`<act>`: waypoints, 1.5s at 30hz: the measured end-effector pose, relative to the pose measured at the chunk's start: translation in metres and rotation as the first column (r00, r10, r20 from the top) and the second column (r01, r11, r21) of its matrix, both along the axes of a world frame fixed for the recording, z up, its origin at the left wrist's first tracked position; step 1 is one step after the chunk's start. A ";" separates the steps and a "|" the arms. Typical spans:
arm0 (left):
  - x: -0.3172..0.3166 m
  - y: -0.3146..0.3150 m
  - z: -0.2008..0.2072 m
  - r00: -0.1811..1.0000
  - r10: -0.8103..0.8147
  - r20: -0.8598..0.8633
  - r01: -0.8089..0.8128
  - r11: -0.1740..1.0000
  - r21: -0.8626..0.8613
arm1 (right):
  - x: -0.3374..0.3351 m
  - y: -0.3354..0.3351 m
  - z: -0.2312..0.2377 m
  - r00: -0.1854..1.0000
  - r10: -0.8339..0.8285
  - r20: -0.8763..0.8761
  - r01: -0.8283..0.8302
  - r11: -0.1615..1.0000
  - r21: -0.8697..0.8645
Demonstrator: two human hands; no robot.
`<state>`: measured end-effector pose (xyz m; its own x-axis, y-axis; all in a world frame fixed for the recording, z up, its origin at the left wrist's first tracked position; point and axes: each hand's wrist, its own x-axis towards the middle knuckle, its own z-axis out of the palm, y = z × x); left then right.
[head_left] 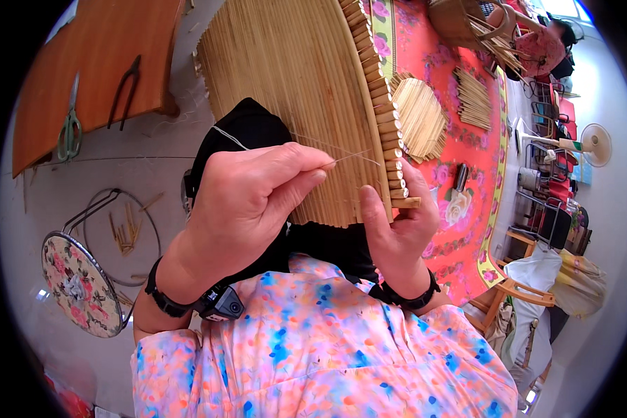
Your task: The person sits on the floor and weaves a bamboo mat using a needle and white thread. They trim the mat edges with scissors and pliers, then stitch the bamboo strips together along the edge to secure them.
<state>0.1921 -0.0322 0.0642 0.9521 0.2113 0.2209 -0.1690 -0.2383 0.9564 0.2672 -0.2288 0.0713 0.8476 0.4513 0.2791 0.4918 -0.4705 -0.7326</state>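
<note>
A large panel of golden straw stalks [285, 76] leans across my lap, its right edge bound by a thick row of cut stalk ends [380, 90]. Above its lower part, my left hand [247, 184] pinches a very fine thread [355, 155] between thumb and forefinger; whether a needle is there too, I cannot make out. Thin strands cross near the bound edge. A pale cord [230, 137] shows behind that hand. My right hand [407, 223] grips the panel's lower right corner, thumb on the face and fingers behind the edge, beside a short protruding stalk [405, 203].
Scissors [70, 132] and dark pliers [125, 90] lie on a wooden table [111, 35]. A floral stool [80, 285] stands left. Rightward, a red flowered cloth [460, 230] bears a smaller straw panel [419, 115], stalks [472, 97] and a dark-handled tool [461, 177]. Another person [540, 52] sits beyond.
</note>
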 end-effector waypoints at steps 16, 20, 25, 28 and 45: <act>0.009 -0.001 -0.021 0.991 -0.098 -0.088 0.104 0.992 0.073 | -0.006 0.001 -0.010 0.986 -0.094 -0.138 0.091 0.995 -0.033; 0.008 0.002 -0.016 0.999 -0.049 0.011 0.046 0.986 0.157 | -0.007 -0.002 -0.015 0.992 -0.088 -0.086 0.085 0.996 -0.030; 0.007 -0.002 -0.011 0.998 -0.034 0.059 0.023 0.983 0.181 | -0.006 -0.001 -0.013 0.997 -0.071 -0.031 0.069 0.996 -0.063; 0.008 -0.002 -0.010 0.997 -0.031 0.066 0.017 0.980 0.200 | -0.007 -0.001 -0.011 0.996 -0.085 -0.040 0.082 0.994 -0.067; 0.001 -0.001 0.001 0.998 -0.055 0.023 0.049 0.977 0.208 | -0.017 -0.019 -0.016 0.991 -0.090 -0.097 0.090 0.996 -0.008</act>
<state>0.1929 -0.0335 0.0648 0.9533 0.1081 0.2822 -0.2133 -0.4209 0.8817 0.2505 -0.2480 0.0552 0.9080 0.3726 0.1918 0.3736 -0.5123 -0.7733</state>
